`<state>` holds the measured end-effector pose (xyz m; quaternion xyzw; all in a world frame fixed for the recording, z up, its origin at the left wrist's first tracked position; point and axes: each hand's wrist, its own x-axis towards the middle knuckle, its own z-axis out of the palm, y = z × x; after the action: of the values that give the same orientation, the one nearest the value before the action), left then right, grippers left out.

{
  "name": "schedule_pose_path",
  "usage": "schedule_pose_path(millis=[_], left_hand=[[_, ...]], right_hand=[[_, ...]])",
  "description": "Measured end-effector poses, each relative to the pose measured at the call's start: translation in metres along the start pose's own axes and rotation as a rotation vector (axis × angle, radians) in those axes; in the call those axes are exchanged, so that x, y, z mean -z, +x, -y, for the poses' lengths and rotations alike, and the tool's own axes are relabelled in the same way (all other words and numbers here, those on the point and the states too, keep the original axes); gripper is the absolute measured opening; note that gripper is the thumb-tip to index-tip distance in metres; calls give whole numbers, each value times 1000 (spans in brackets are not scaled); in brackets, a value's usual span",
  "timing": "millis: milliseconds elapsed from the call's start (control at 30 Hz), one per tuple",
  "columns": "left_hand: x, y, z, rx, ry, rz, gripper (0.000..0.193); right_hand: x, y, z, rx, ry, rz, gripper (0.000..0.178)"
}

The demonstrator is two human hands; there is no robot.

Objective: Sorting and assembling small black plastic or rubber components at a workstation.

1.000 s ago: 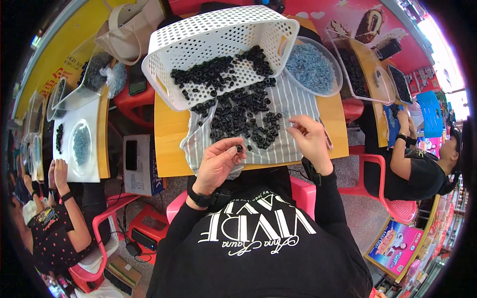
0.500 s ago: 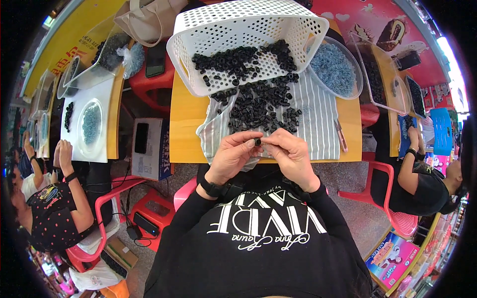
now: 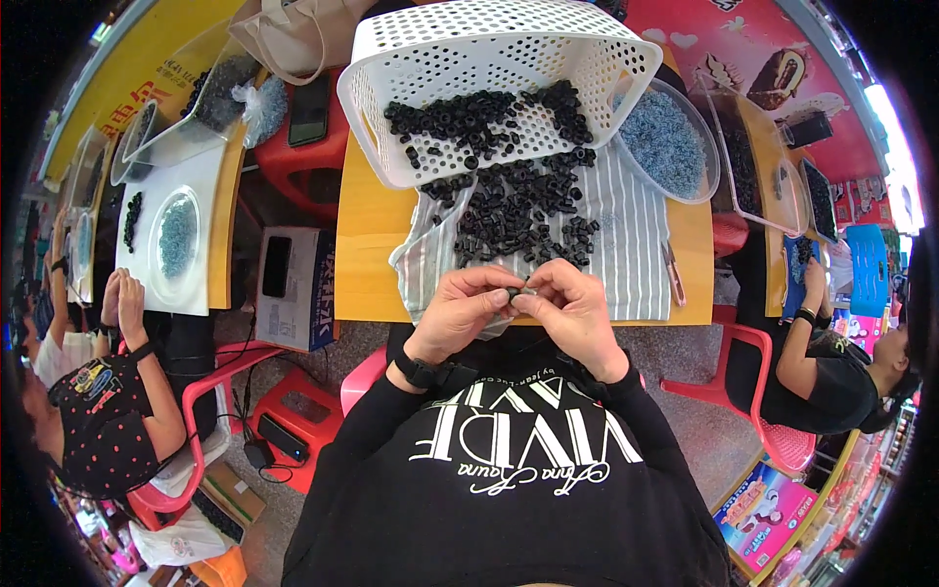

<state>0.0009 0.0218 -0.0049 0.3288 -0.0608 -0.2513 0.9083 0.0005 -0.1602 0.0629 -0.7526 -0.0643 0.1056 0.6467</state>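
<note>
Close to the table's front edge, my left hand point(image 3: 452, 315) pinches a small black ring-shaped part point(image 3: 513, 293) between thumb and fingertips. My right hand point(image 3: 575, 311) meets it there, its thumb and forefinger closed at the part; whatever tiny thing they hold is hidden. Just beyond both hands, a loose pile of small black cylindrical parts point(image 3: 518, 210) lies on a grey-and-white striped cloth point(image 3: 631, 254). More such parts spill from a white perforated basket point(image 3: 499, 49) tipped on its side toward me.
Right of the basket stands a round clear tray point(image 3: 715, 174) of tiny bluish translucent pieces point(image 3: 663, 142). Pink-handled tweezers or a similar slim tool point(image 3: 674, 275) lie at the cloth's right edge. Other people sit at tables on both sides. A phone point(image 3: 278, 266) rests on a box at left.
My hands have shifted slightly, and the right fingers have closed in over the black part, which shows less now. The view has tilted a little.
</note>
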Motion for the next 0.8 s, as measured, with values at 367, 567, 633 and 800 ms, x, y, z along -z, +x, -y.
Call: schedule_pose_path(millis=[367,567,633,800], left_hand=[[6,0,-6,-117,-261,-31,25],[5,2,-7,-98,-224,-17,23],[5,2,-7,-92,-213,-15,23],[6,1,-5,-71,-180,-26,24]], right_hand=[[19,2,-14,217,-476,-147,12],[-12,2,-20,323,-970,-152,14],[-14,4,-19,350,-987,-122,14],[-11,6,-20,456,-971,-116,14]])
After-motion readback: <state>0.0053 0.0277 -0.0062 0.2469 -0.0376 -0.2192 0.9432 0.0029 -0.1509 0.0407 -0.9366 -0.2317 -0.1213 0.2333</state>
